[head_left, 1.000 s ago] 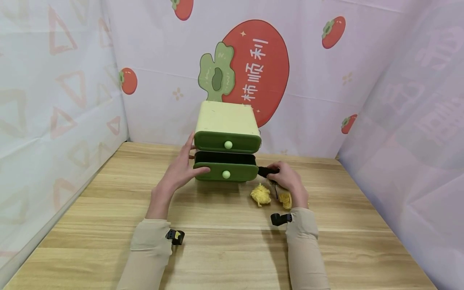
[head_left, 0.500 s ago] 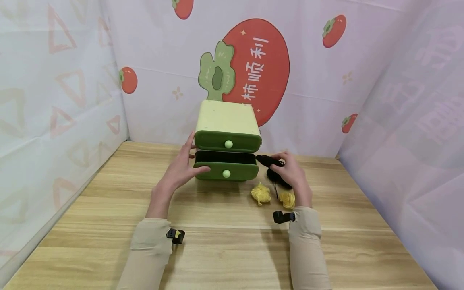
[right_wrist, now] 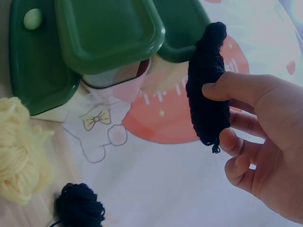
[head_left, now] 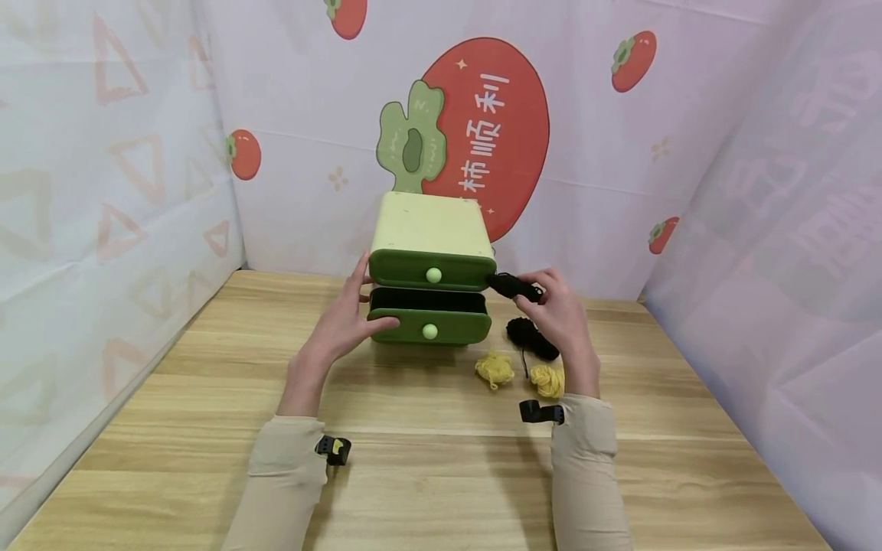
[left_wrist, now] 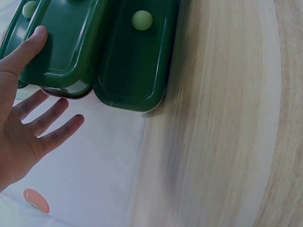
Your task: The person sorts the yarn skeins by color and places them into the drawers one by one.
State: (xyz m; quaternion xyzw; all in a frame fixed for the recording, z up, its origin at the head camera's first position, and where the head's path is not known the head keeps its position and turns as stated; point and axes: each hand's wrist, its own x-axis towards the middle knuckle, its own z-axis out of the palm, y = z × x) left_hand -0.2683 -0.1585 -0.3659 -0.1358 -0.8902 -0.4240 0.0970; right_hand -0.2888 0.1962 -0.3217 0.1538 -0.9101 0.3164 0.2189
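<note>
A: The black yarn skein [head_left: 513, 286]?
B: Elongated, tilted, pinched in the right hand [head_left: 561, 317], raised near the cabinet [head_left: 434, 226].
A: The cabinet?
B: Upright, cream-topped, green-fronted; middle drawer [head_left: 456, 327] pulled out, left hand [head_left: 339, 327] at its end.

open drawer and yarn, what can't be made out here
Open drawer: floor; head view, hidden by its own front and shadow.
Held black yarn: part covered by the right hand; right wrist view.
Loose black yarn: lower end; right wrist view, bottom edge cuts it off.
Yellow yarn: left side; right wrist view, left edge cuts it off.
</note>
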